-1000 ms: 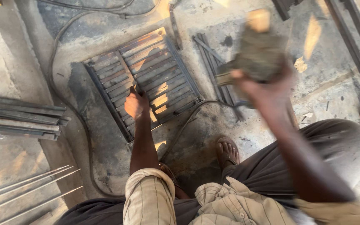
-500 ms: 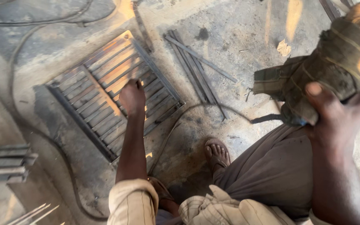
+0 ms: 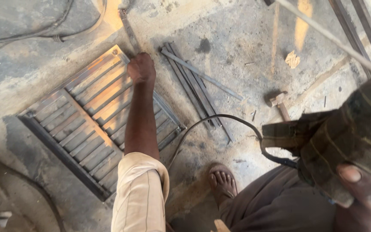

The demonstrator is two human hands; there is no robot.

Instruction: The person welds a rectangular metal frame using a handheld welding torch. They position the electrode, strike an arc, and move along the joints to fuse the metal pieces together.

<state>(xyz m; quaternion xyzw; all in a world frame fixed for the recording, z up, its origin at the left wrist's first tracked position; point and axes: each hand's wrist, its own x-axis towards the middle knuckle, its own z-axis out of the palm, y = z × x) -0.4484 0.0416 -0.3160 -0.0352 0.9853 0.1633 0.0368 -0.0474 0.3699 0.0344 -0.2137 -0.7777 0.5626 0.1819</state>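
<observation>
Your left hand slid up to the metal grille's far edge, fisted there, while your right hand lowered, clutching the folded cloth.

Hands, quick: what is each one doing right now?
Left hand: closed in a fist, pressing on the metal grille.
Right hand: closed, holding a worn glove.

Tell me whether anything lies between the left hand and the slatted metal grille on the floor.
Nothing visible does. The left hand is clenched right at the upper edge of the grey slatted metal grille. The loose thin metal rods and the black cable lie off to the grille's side.
</observation>
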